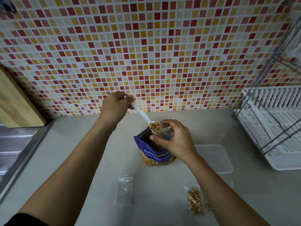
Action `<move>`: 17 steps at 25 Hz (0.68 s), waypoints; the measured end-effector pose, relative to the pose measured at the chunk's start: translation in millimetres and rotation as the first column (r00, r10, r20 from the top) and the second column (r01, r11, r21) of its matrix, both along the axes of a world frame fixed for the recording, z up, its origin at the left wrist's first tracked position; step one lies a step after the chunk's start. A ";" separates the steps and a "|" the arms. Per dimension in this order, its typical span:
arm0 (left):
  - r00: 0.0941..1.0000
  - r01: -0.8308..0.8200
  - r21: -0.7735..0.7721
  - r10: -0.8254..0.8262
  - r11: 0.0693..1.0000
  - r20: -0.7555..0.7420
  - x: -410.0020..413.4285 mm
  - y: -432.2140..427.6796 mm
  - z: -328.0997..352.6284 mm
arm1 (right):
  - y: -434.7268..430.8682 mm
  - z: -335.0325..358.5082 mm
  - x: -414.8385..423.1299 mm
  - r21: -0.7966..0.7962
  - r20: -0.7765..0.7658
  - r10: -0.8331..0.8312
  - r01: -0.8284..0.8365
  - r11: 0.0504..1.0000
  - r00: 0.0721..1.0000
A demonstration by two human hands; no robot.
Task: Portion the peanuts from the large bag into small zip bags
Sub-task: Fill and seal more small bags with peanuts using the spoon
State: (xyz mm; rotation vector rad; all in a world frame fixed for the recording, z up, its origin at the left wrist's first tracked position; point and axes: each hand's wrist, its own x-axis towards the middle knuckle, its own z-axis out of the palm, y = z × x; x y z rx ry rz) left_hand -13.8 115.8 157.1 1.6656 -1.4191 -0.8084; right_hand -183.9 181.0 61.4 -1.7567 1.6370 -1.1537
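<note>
The large bag, glossy blue foil printed "Salted" with a peanut picture on its lower half, stood upright and open-mouthed near the middle of the smooth grey desk. The left hand was curled round the handle end of a white plastic spoon, whose oval bowl, slanted down to the right, carried a heap of pale tan peanuts. The right hand pinched the mouth of a small zip bag between thumb and fingertips, just above the large bag's opening; the film was clear and crinkled, and the spoon bowl sat at its rim. An empty zip bag, flat and rectangular, lay toward the front edge of the desk. A filled zip bag, lumpy with nuts, lay to its right near the same edge, partly hidden by the right forearm. A translucent rounded-rectangle plastic lid lay toward the right edge, beside a white slatted dish rack with a grey wire frame. A wooden board leaned at the back left corner above a steel sink. A mosaic tile wall of red, amber and cream squares ran along the back edge.
</note>
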 end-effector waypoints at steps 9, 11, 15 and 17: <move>0.963 0.121 -0.341 -0.027 0.932 0.268 -1.2 3.3 46.7 | -3.3 -3.8 3.5 0.055 0.247 -0.085 0.074 0.996 0.965; 0.982 -0.007 -0.307 0.064 0.952 0.175 10.0 -2.4 32.5 | -2.7 -5.8 -1.2 0.081 0.353 -0.131 0.109 0.991 0.926; 0.918 0.118 -0.077 -0.079 0.990 0.390 -2.6 9.9 -51.5 | -1.1 -10.3 -12.7 0.153 0.591 -0.178 0.107 0.982 0.787; 0.828 0.151 0.001 -0.127 0.988 0.546 -19.1 21.6 -80.8 | -0.1 -12.3 -15.9 0.163 0.628 -0.161 0.073 0.984 0.762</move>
